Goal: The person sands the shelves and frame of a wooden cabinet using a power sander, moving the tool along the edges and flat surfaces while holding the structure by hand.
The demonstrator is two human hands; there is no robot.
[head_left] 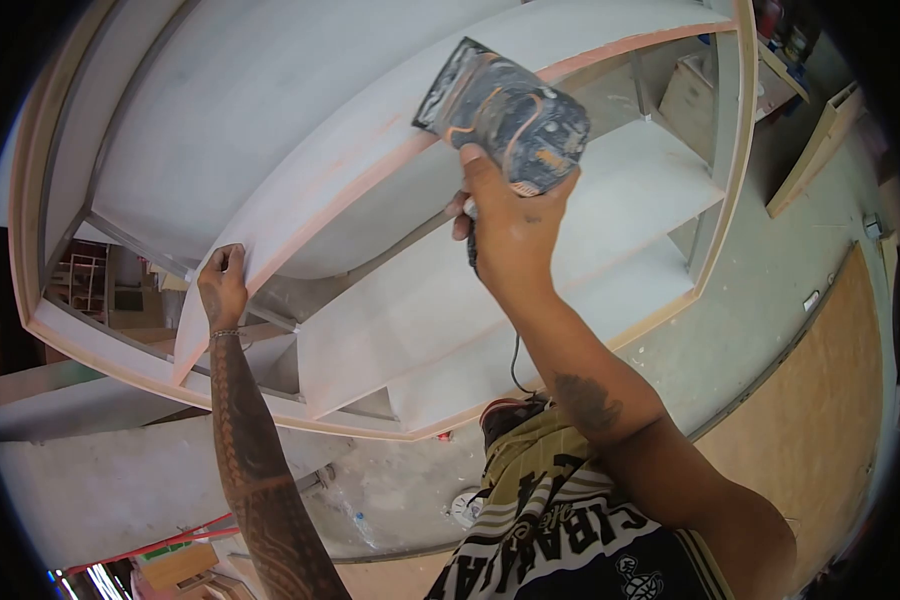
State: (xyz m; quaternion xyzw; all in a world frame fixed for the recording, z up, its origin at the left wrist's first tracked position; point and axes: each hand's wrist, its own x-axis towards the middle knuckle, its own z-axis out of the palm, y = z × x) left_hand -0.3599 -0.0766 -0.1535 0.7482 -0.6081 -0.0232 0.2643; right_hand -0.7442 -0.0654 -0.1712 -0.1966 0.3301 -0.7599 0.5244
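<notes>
My right hand (520,220) is wrapped round a dusty dark sheet sander (515,115) with orange lines on its body. The sander's flat pad overlaps the upper face of a curved white panel (320,185), near its pinkish edge. A dark cord hangs down from beneath my right wrist. Lower on the same panel, my left hand (222,285) is closed on the edge at its left end, thumb and finger bent together.
The panel is part of a large white cabinet-like frame (420,433) with wooden edging and open compartments. A white shelf board (410,320) runs through it. A brown wooden sheet (810,390) lies at the right, and a loose board (818,150) leans at the upper right.
</notes>
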